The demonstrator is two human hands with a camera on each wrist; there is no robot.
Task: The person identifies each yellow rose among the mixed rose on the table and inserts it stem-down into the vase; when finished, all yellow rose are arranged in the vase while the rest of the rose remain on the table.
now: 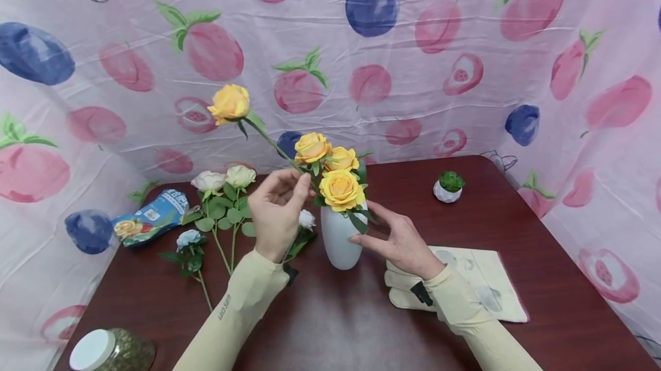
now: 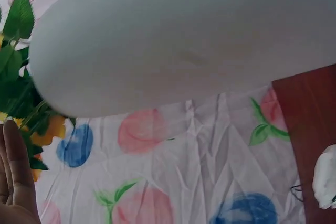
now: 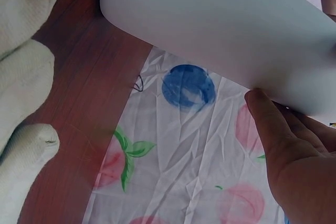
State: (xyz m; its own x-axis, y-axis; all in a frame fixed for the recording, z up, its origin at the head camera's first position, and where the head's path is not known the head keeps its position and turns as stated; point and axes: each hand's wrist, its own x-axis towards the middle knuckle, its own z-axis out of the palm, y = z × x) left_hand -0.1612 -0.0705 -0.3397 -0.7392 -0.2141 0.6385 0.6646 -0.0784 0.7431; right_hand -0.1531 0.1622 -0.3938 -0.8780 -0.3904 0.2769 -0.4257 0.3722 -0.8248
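Observation:
A white vase [image 1: 341,245] stands upright on the dark red table, with several yellow roses [image 1: 342,190] in its mouth. My left hand [image 1: 279,210] is beside the vase's rim and pinches the stem of another yellow rose [image 1: 229,102]. That rose leans up and left, its bloom well away from the others; the lower end of its stem is hidden by the hand and blooms. My right hand [image 1: 400,239] holds the vase's right side near the top, thumb in front, fingers partly hidden. In the right wrist view, the thumb [image 3: 268,116] touches the vase wall [image 3: 210,35].
White roses [image 1: 224,182], a blue rose [image 1: 190,245] and a blue packet [image 1: 152,219] lie at left. A white-lidded jar [image 1: 111,351] is front left. Cream gloves [image 1: 477,285] lie under my right wrist; a potted succulent [image 1: 448,187] sits back right.

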